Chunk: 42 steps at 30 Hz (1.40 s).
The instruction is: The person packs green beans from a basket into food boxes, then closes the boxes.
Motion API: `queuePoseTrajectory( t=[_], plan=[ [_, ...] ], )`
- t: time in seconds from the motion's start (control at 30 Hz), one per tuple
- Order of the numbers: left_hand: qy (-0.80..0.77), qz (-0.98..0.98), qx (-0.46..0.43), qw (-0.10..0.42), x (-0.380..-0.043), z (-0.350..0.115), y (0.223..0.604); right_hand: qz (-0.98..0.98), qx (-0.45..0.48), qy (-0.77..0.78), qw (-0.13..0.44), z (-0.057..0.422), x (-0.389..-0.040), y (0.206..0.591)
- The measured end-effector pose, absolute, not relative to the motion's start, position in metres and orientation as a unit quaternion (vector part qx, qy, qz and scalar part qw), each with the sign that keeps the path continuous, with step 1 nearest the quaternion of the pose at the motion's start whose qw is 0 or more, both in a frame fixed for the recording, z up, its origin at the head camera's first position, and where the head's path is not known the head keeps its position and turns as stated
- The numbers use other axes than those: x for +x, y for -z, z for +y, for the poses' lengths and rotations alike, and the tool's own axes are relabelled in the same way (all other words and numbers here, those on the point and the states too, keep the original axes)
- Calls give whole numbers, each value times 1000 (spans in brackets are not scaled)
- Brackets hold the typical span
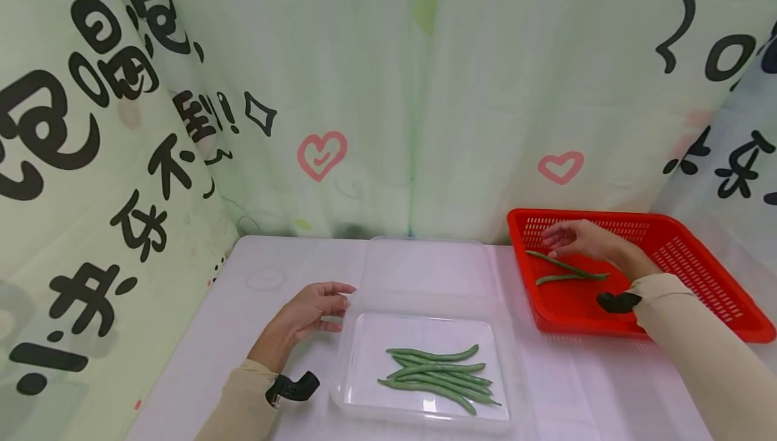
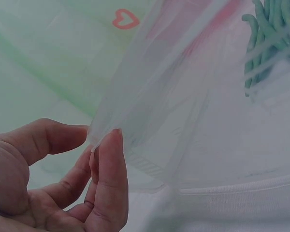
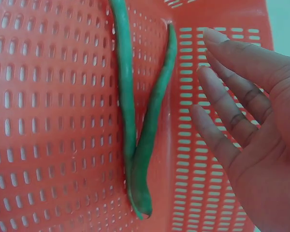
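My left hand (image 1: pixel 315 309) is at the left side of a clear plastic container (image 1: pixel 419 421). In the left wrist view, the thumb and fingers (image 2: pixel 111 183) pinch the edge of its transparent plastic (image 2: pixel 150 121). Several green beans (image 1: pixel 440 373) lie side by side inside the container. Over the left part of a red plastic basket (image 1: pixel 716 292), my right hand (image 1: pixel 579 239) has its fingers loosely extended and holds nothing. Two green beans (image 3: pixel 152 111) rest below it in the basket, their ends meeting in a V.
A white-covered table (image 1: pixel 285 259) lies under the container and basket. The container's clear lid (image 1: pixel 425 262) spreads out behind it, faint against the white. Pale green curtains (image 1: pixel 413 124) with hearts and black lettering hang behind the table and at both sides.
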<state>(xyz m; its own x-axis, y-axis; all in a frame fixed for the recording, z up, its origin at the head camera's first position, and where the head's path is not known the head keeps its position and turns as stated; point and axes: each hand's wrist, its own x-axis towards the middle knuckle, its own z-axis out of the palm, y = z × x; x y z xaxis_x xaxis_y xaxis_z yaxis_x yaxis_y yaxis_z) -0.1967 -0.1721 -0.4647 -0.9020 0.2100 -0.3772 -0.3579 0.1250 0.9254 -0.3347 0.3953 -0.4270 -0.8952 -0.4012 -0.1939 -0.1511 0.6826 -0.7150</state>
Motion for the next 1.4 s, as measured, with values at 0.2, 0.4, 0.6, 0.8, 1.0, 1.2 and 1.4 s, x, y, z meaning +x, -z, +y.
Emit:
queuePoseTrajectory(
  t=[0.2, 0.4, 0.6, 0.8, 1.0, 1.2, 1.4],
  plan=[
    [-660, 718, -52, 215, -197, -171, 465, 903, -150, 358, 187, 402, -337, 433],
    [-658, 719, -52, 218, -198, -171, 463, 901, -136, 355, 210, 412, -340, 440],
    [-661, 717, -47, 218, -199, -172, 461, 897, -121, 358, 230, 415, -339, 443],
    [-665, 711, -42, 223, -199, -173, 459, 894, -120, 358, 239, 416, -341, 444],
    [-664, 713, -42, 222, -198, -173, 461, 902, -115, 336, 244, 415, -340, 445],
    [-664, 713, -43, 221, -198, -173, 463, 911, -128, 307, 243, 412, -334, 446],
    [-663, 714, -45, 221, -197, -173, 464, 917, -132, 288, 243, 411, -332, 445]
  ],
)
